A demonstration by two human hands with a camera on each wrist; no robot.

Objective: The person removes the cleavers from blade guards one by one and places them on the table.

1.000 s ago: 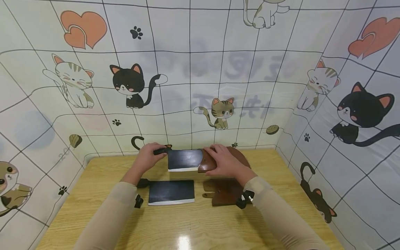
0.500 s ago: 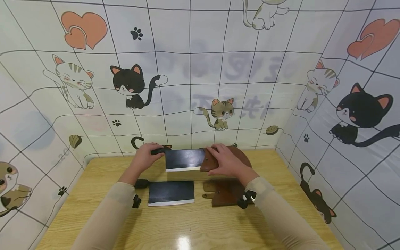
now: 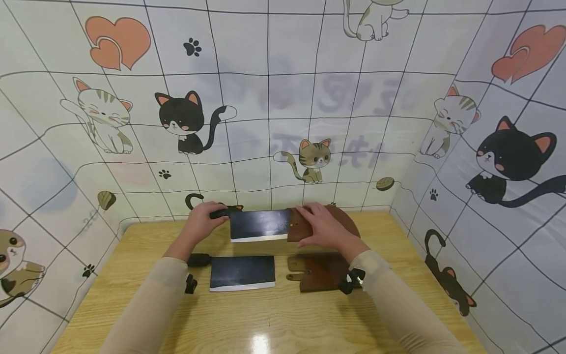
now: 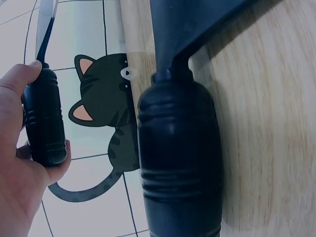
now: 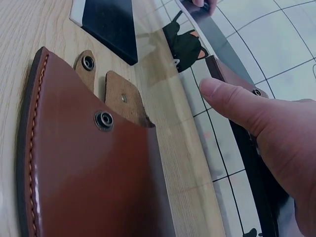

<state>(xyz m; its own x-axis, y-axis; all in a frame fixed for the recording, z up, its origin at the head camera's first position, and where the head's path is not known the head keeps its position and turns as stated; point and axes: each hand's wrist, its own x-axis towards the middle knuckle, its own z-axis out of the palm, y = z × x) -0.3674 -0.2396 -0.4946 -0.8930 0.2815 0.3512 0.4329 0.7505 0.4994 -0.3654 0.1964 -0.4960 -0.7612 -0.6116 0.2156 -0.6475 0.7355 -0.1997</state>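
Observation:
In the head view my left hand [image 3: 199, 227] grips the black handle [image 4: 45, 116] of a cleaver, whose dark blade [image 3: 258, 225] with a bright edge is raised above the back of the table. The blade's far end sits inside a brown leather sheath [image 3: 300, 227], held by my right hand [image 3: 329, 228] with the thumb on the near side. How deep the blade reaches inside is hidden. A second cleaver [image 3: 242, 271] lies flat in front, handle leftward. To its right lies a second brown sheath [image 5: 98, 163] with snap straps, partly under my right wrist.
The wooden table [image 3: 265, 319] runs up to a cloth wall [image 3: 265, 98] with a grid and cat print, close behind the raised cleaver. Similar cloth hangs at both sides. The lying cleaver and sheath are below my forearms.
My left hand and the cleaver have shifted slightly left, my right hand and sheath slightly right. More of the blade shows outside the sheath. The lying cleaver and sheath stay put.

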